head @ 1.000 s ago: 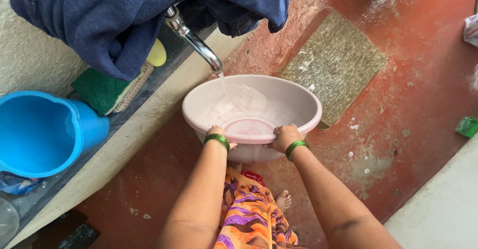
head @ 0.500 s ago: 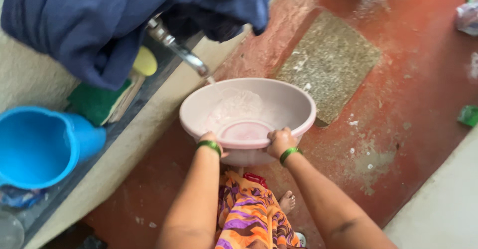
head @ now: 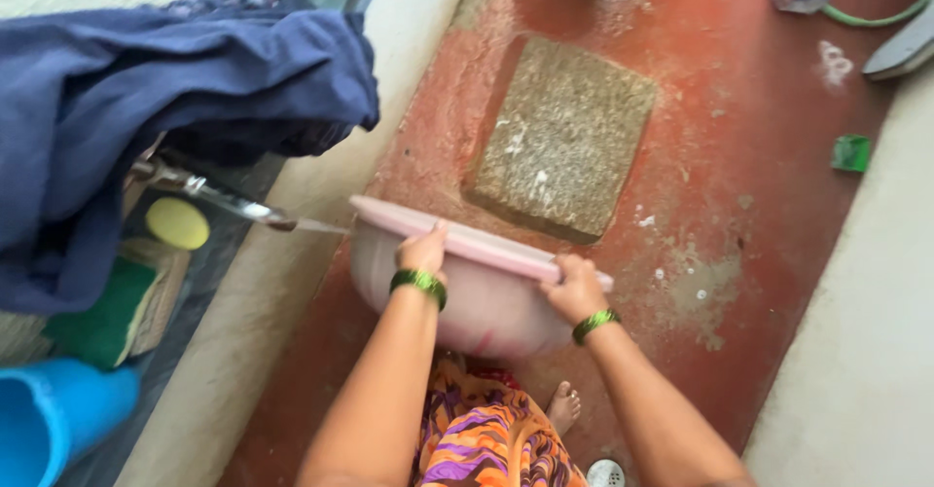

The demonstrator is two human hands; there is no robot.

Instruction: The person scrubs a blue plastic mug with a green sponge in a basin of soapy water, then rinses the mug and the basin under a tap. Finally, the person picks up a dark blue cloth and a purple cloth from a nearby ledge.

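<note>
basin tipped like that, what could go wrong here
1. The pink basin is tilted away, held only at its near rim by the left hand and right hand; a wet grip could slip.
2. Anything poured out may splash onto the red floor near the bare foot, making it slippery.
3. The tap sits close to the rim and could get knocked.

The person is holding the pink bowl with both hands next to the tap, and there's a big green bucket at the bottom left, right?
Nearly. The bucket at the bottom left is blue, not green, as the head view shows. The rest is right: the left hand and right hand both grip the rim of the pink bowl, next to the tap.
</note>
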